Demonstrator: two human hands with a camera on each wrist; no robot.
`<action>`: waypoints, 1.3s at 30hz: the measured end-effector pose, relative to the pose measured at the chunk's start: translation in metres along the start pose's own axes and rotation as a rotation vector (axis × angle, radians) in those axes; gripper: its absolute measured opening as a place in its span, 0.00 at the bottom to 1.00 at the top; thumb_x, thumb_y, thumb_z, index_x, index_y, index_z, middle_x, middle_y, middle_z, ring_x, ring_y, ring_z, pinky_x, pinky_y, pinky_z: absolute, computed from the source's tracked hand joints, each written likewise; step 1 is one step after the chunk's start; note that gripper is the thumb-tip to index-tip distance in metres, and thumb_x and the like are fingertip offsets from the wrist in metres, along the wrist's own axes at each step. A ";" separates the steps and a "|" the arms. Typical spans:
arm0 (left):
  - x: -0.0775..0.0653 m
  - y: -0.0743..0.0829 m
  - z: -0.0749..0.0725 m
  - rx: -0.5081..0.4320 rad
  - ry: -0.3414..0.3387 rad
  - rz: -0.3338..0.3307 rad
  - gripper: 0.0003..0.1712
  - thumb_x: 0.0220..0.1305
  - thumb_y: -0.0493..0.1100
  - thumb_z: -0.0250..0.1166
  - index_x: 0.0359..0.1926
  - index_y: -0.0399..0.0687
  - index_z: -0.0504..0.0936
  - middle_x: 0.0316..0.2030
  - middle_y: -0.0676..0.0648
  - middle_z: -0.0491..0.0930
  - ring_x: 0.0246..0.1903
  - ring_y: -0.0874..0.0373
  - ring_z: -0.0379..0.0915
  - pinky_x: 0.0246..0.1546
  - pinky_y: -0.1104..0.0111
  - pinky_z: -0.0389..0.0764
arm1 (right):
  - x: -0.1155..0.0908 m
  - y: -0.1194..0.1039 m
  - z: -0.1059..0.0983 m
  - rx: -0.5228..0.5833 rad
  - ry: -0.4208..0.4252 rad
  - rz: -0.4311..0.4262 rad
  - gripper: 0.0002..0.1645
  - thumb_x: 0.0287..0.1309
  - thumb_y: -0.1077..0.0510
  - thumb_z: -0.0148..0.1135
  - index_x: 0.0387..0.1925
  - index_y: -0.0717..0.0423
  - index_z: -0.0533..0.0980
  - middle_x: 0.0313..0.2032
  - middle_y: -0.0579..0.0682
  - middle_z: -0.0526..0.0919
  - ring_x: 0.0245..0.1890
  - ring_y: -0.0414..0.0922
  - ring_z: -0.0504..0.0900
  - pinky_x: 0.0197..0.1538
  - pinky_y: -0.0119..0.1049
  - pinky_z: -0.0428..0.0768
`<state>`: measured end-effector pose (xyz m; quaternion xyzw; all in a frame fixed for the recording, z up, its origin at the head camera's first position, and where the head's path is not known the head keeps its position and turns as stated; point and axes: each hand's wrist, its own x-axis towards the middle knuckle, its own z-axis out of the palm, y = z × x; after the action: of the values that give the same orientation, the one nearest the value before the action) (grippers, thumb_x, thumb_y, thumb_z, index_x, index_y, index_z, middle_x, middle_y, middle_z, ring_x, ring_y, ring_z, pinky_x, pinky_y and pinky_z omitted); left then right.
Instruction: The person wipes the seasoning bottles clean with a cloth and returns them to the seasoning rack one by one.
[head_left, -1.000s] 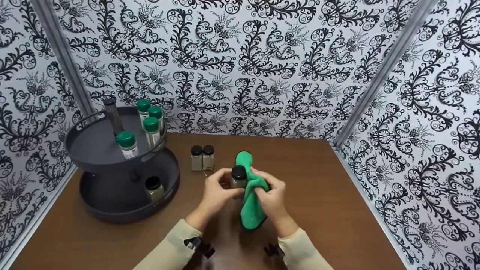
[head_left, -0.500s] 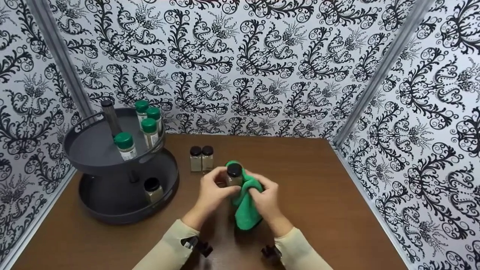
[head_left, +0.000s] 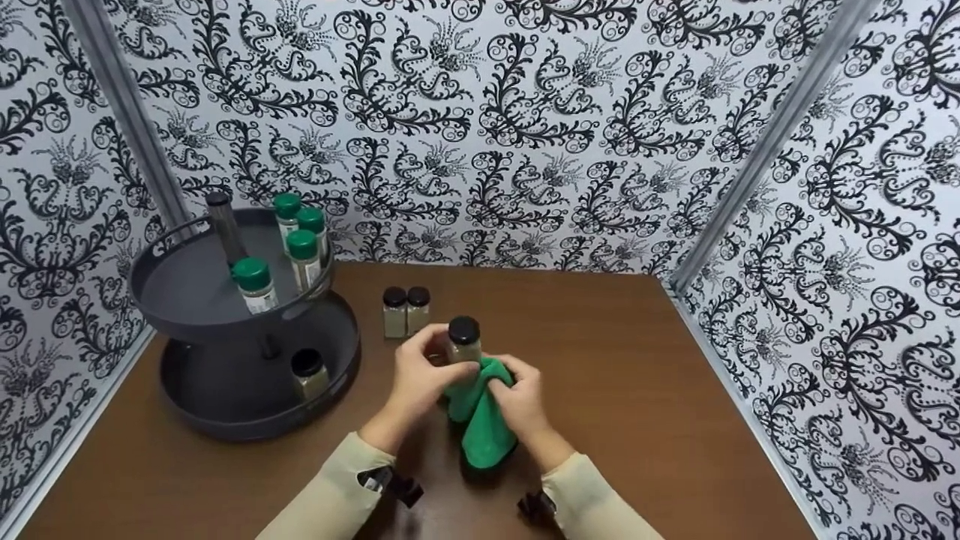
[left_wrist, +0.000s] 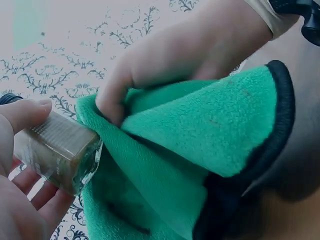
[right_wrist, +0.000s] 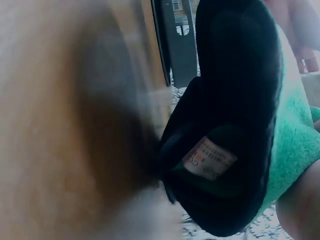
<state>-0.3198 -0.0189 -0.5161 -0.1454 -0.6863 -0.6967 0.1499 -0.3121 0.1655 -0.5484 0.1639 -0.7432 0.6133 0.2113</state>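
Observation:
A square glass spice jar with a black lid is in my left hand, gripped between thumb and fingers above the table. In the head view the lid points up. My right hand pinches a green cloth with dark edging, its folds hanging down. The cloth lies against the bottom end of the jar in the left wrist view. A white printed tag shows on the cloth in the right wrist view.
Two black-lidded jars stand behind my left hand. At left rises a dark two-tier round stand. Several green-lidded jars are on its upper tier, and one black-lidded jar is on the lower. Patterned walls enclose the brown table.
Both hands have shifted slightly left with the jar and cloth. The cloth's upper end, earlier sticking up behind the jar, has come down lower, showing more of the jar below its lid.

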 end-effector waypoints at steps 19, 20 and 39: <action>-0.004 0.005 0.006 0.047 0.002 -0.019 0.28 0.46 0.38 0.87 0.50 0.53 0.88 0.39 0.45 0.89 0.38 0.56 0.85 0.42 0.65 0.87 | 0.003 0.000 -0.006 0.028 -0.025 0.012 0.19 0.59 0.77 0.64 0.47 0.61 0.89 0.44 0.59 0.92 0.42 0.37 0.89 0.46 0.32 0.87; -0.004 0.005 0.006 0.046 0.001 -0.018 0.28 0.46 0.38 0.87 0.50 0.52 0.88 0.39 0.45 0.89 0.38 0.56 0.85 0.41 0.65 0.87 | 0.004 -0.002 -0.008 0.032 -0.025 0.008 0.19 0.58 0.77 0.63 0.47 0.61 0.89 0.44 0.59 0.92 0.43 0.37 0.89 0.47 0.32 0.87; -0.005 0.003 0.006 0.058 -0.002 -0.042 0.28 0.48 0.39 0.86 0.52 0.52 0.88 0.41 0.45 0.89 0.41 0.56 0.85 0.44 0.67 0.88 | 0.004 -0.003 -0.010 0.051 -0.052 -0.004 0.22 0.58 0.77 0.61 0.48 0.59 0.89 0.45 0.58 0.92 0.41 0.40 0.90 0.43 0.33 0.87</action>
<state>-0.3138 -0.0132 -0.5158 -0.1272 -0.7092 -0.6795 0.1386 -0.3128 0.1744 -0.5426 0.1866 -0.7325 0.6270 0.1886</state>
